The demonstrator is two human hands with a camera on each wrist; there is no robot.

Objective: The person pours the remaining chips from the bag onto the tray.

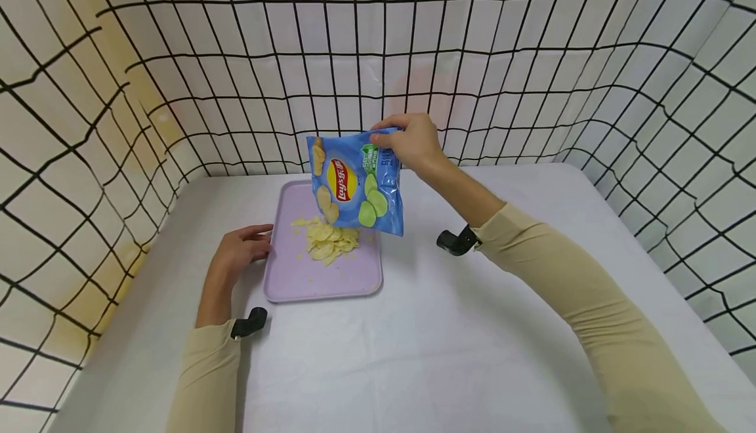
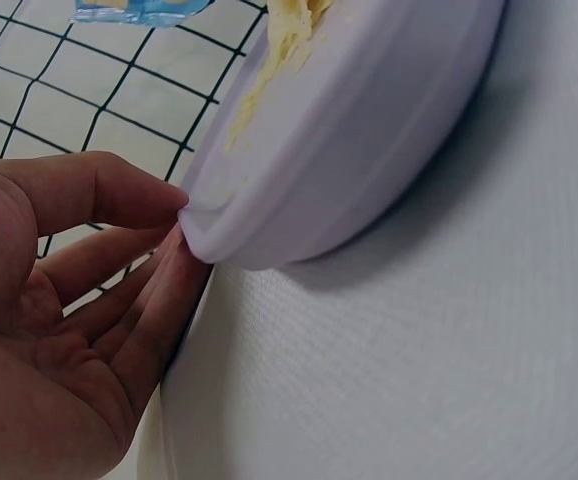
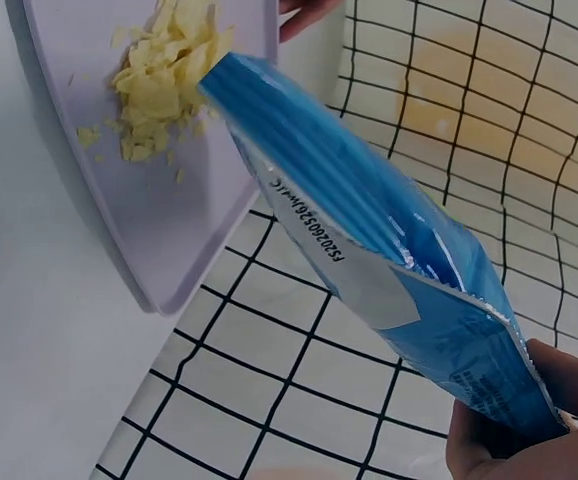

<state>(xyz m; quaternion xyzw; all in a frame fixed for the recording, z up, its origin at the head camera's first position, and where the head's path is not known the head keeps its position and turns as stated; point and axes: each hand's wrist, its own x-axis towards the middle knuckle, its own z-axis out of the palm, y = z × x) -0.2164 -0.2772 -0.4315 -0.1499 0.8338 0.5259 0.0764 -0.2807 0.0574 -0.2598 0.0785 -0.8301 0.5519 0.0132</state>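
My right hand [image 1: 416, 143] pinches the upper right corner of a blue Lay's potato chip bag [image 1: 357, 180], holding it tilted above the tray. In the right wrist view the bag [image 3: 369, 250] slants down towards a heap of chips, with the hand [image 3: 544, 430] at its upper end. Pale yellow potato chips [image 1: 329, 241] lie piled on a lilac tray [image 1: 321, 285], with small crumbs around them. At the tray's left edge, my left hand [image 1: 238, 249] pinches the rim [image 2: 209, 235] between thumb and fingers. The bag's inside is hidden.
A white cloth covers the table [image 1: 449, 348] under the tray. Black wire mesh [image 1: 378, 52] stands along the back and both sides. Each sleeve carries a black wrist camera, one near the left cuff [image 1: 251, 323], the other near the right cuff [image 1: 457, 241].
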